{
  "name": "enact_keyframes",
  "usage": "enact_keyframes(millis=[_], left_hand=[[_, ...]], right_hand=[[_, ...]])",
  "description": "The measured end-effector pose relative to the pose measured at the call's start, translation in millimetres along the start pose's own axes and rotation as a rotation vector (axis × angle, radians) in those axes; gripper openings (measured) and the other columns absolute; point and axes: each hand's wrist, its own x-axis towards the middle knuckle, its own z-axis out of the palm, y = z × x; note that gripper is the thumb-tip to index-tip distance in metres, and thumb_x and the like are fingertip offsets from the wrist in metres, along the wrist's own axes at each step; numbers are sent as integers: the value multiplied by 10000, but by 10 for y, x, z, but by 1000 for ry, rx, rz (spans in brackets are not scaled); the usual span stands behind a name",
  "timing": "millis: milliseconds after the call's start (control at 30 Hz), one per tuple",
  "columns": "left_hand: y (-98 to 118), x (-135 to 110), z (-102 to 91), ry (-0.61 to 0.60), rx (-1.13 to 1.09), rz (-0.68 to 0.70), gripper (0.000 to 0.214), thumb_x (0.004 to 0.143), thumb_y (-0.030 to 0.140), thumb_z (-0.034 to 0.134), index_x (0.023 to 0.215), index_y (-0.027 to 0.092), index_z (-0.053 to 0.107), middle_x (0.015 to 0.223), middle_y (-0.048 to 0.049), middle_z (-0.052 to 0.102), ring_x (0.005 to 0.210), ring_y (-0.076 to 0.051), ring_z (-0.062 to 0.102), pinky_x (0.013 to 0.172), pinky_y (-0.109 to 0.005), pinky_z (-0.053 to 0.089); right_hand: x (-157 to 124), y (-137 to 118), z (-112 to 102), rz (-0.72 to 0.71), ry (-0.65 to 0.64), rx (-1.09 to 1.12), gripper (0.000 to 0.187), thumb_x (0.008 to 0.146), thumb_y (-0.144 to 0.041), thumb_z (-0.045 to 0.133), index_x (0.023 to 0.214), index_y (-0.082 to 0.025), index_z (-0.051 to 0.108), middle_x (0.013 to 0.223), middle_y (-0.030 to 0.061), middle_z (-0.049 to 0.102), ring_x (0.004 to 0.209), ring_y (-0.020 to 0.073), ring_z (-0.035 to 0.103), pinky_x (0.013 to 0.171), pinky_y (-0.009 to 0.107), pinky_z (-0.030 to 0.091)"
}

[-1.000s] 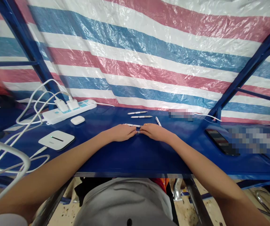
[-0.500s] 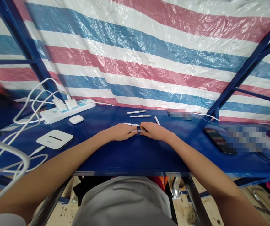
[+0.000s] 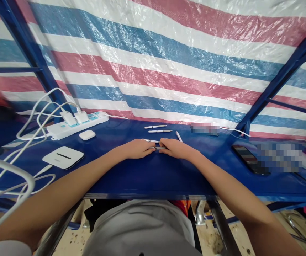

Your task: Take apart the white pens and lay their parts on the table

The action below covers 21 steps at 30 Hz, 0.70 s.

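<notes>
The left hand (image 3: 137, 148) and the right hand (image 3: 176, 148) lie palm down on a blue-painted bench (image 3: 153, 177), drawn in until their fingertips nearly meet at its middle. Each grip is narrow: the fingers of both hands close from opposite sides on a slim white pen (image 3: 157, 148) with a grey section, which lies crosswise low against the bench top, its ends hidden by the fingers. A second pen (image 3: 149, 141) lies just behind it, partly under the left hand's fingers. Beyond the hands are two more pens (image 3: 155, 127) (image 3: 159, 131), side by side and nearly parallel, and a third pen (image 3: 179, 136) slanting just past the right hand. All have smooth, thin barrels. Further left sit a white power strip (image 3: 77, 125) with two plug chargers (image 3: 74, 117), looping white cables (image 3: 32, 124), a rounded white earbud case (image 3: 87, 134) and a flat white rounded-square box (image 3: 63, 157) with a dark slot. A glossy dark phone (image 3: 249, 160) lies to the right, partly pixelated. Behind the bench hangs a crinkled woven tarpaulin (image 3: 153, 71) in red, white and blue stripes, against a blue steel frame (image 3: 27, 49).
</notes>
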Motion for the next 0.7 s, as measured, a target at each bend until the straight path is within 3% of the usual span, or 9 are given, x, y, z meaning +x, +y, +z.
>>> enact_keyframes(millis=[433,567,700], left_hand=[[-8,6,-23,-6,-17,-34,177,932,311,409,886,226,557,805,-12,628,696,-182,588,594,-260,365],[5,0,-31,-7,-30,-30,170,917,270,407,970,239,565,872,-10,644,743,-185,600,618,-262,380],[13,-4,-38,-13,-42,-20,185,936,275,394,979,240,570,911,-13,652,797,-187,610,644,-259,396]], right_hand=[[-62,68,-81,38,-64,30,159,873,-340,492,902,-185,476,804,22,583,671,111,479,596,224,277],[-75,63,-89,44,-77,18,145,842,-314,513,890,-177,521,792,29,592,672,115,487,594,224,285],[-75,44,-98,26,-104,16,247,838,-296,508,1055,-197,574,811,30,628,672,122,507,594,226,299]])
